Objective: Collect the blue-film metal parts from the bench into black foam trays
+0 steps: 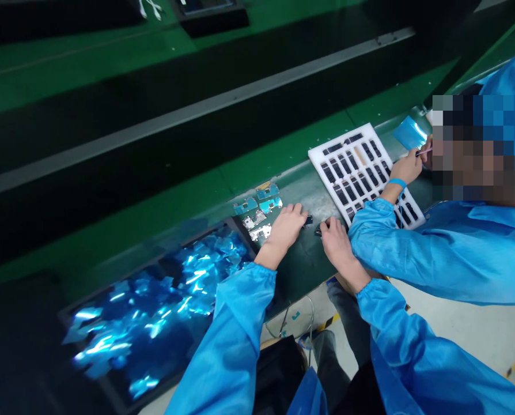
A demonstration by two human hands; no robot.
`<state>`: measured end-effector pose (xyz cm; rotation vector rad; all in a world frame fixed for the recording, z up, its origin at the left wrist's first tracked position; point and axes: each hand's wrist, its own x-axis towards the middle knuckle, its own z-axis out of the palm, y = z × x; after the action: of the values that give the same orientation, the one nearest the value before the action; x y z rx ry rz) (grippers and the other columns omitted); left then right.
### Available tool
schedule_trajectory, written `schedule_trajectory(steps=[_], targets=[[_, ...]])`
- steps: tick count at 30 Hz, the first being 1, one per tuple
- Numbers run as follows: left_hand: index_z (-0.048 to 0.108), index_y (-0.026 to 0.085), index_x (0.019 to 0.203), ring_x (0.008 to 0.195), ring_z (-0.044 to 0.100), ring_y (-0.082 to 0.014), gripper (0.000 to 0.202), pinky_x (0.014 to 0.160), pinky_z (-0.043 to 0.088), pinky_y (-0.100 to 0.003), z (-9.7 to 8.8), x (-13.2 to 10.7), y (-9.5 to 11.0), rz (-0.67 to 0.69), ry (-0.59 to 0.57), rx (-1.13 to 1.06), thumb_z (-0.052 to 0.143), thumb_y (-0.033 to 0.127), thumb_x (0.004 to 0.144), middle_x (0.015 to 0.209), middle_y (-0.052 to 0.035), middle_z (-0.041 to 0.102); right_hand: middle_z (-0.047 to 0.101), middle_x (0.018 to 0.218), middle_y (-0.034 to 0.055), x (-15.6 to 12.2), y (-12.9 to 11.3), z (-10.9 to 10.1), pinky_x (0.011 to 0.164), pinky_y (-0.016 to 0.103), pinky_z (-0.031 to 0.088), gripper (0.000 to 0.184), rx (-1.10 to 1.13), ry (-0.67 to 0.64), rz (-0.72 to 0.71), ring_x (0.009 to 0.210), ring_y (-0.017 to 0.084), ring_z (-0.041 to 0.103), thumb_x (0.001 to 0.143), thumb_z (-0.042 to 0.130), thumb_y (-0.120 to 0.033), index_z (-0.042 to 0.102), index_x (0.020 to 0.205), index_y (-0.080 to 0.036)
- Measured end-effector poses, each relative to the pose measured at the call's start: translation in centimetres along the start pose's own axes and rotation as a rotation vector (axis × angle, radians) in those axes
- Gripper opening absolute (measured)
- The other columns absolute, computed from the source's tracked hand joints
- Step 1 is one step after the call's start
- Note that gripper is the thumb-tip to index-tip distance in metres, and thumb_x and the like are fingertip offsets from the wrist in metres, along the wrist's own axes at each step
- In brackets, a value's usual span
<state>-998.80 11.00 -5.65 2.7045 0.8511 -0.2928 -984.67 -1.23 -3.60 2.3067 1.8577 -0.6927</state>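
My left hand (287, 226) reaches over the green bench with its fingers curled down and closed at a small black part (309, 219). A short gap to the right, my right hand (335, 237) pinches another small dark part (318, 231) between thumb and fingers. Both parts are too small to name. Beside my left hand lie several circuit boards (270, 204) with blue film on them, and silvery metal-faced boards (261, 231) sit just below those.
A white foam tray (344, 216) with slots of black parts lies at the right. A co-worker's hand (406, 167) holds a thin tool above it, near blue film (410, 132). At left, a dark tray (246, 233) bears crumpled blue film pieces (197, 276).
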Motion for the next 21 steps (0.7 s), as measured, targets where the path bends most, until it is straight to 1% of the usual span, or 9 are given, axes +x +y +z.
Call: schedule_trajectory(steps=[2, 4, 7, 9, 12, 14, 15, 17, 21], targets=[[0.073, 0.020, 0.098, 0.093, 0.065, -0.0297, 0.032, 0.085, 0.054, -0.045, 0.7, -0.1, 0.3, -0.044, 0.022, -0.145, 0.046, 0.002, 0.099, 0.110, -0.0168, 0.070, 0.071, 0.128, 0.0184, -0.4, 0.2, 0.4, 0.103, 0.046, 0.057, 0.037, 0.033, 0.024, -0.028, 0.119, 0.033, 0.063, 0.103, 0.046, -0.002, 0.071, 0.128, -0.013], [0.070, 0.024, 0.090, 0.086, 0.063, -0.0274, 0.027, 0.082, 0.053, -0.044, 1.3, -0.3, 0.4, -0.098, 0.095, -0.390, 0.053, 0.004, 0.094, 0.109, -0.0150, 0.069, 0.072, 0.126, 0.0173, -0.6, 0.5, 0.7, 0.106, 0.047, 0.056, 0.034, 0.047, 0.046, -0.051, 0.121, 0.034, 0.063, 0.101, 0.050, -0.002, 0.071, 0.125, -0.013], [0.069, 0.027, 0.083, 0.087, 0.066, -0.0263, 0.022, 0.085, 0.054, -0.043, 1.6, -1.8, 0.6, -0.252, 0.342, -0.848, 0.065, 0.006, 0.084, 0.103, -0.0118, 0.070, 0.074, 0.124, 0.0183, -0.7, 0.7, 0.9, 0.111, 0.047, 0.055, 0.027, 0.050, 0.085, -0.084, 0.122, 0.034, 0.064, 0.101, 0.055, -0.007, 0.071, 0.121, -0.014], [0.070, 0.028, 0.081, 0.090, 0.070, -0.0260, 0.016, 0.089, 0.057, -0.042, 1.5, -4.5, 1.3, -0.396, 0.544, -1.200, 0.076, 0.014, 0.079, 0.098, -0.0095, 0.073, 0.075, 0.122, 0.0189, -1.1, 0.4, 0.9, 0.110, 0.048, 0.056, 0.022, 0.045, 0.109, -0.136, 0.119, 0.035, 0.066, 0.102, 0.056, -0.014, 0.071, 0.117, -0.018], [0.072, 0.026, 0.084, 0.095, 0.076, -0.0262, 0.024, 0.095, 0.061, -0.043, 1.9, -11.4, 4.5, -0.580, 0.800, -1.700, 0.091, 0.035, 0.073, 0.100, -0.0080, 0.079, 0.077, 0.112, 0.0172, -3.0, -0.7, 1.0, 0.100, 0.050, 0.059, 0.018, 0.237, 0.147, -0.223, 0.108, 0.035, 0.071, 0.101, 0.058, -0.034, 0.070, 0.109, -0.023], [0.074, 0.024, 0.087, 0.095, 0.078, -0.0263, 0.037, 0.095, 0.063, -0.044, 2.9, -16.9, 7.8, -0.690, 0.915, -1.875, 0.097, 0.046, 0.068, 0.102, -0.0089, 0.082, 0.078, 0.102, 0.0140, -4.9, -1.9, 1.4, 0.088, 0.051, 0.062, 0.035, 0.459, 0.112, -0.228, 0.093, 0.035, 0.074, 0.094, 0.063, -0.056, 0.070, 0.105, -0.024], [0.075, 0.023, 0.088, 0.092, 0.078, -0.0260, 0.042, 0.092, 0.064, -0.044, 3.7, -19.7, 9.5, -0.754, 0.968, -1.923, 0.098, 0.049, 0.065, 0.101, -0.0097, 0.082, 0.078, 0.097, 0.0122, -5.8, -2.8, 1.7, 0.084, 0.052, 0.062, 0.044, 0.534, 0.073, -0.221, 0.087, 0.034, 0.075, 0.089, 0.067, -0.066, 0.070, 0.104, -0.024], [0.076, 0.022, 0.088, 0.084, 0.078, -0.0259, 0.047, 0.083, 0.065, -0.043, 5.9, -25.7, 12.5, -0.901, 1.093, -1.984, 0.099, 0.053, 0.062, 0.097, -0.0114, 0.083, 0.079, 0.092, 0.0103, -7.6, -5.4, 3.0, 0.080, 0.053, 0.062, 0.052, 0.617, -0.033, -0.254, 0.081, 0.034, 0.075, 0.078, 0.076, -0.075, 0.071, 0.098, -0.027], [0.077, 0.021, 0.086, 0.084, 0.077, -0.0247, 0.043, 0.082, 0.064, -0.040, 12.2, -39.9, 19.0, -1.357, 1.418, -1.858, 0.097, 0.050, 0.062, 0.097, -0.0097, 0.084, 0.079, 0.092, 0.0099, -13.1, -12.7, 8.1, 0.083, 0.053, 0.064, 0.045, 0.650, -0.354, -0.429, 0.083, 0.032, 0.075, 0.075, 0.082, -0.070, 0.072, 0.093, -0.030]])
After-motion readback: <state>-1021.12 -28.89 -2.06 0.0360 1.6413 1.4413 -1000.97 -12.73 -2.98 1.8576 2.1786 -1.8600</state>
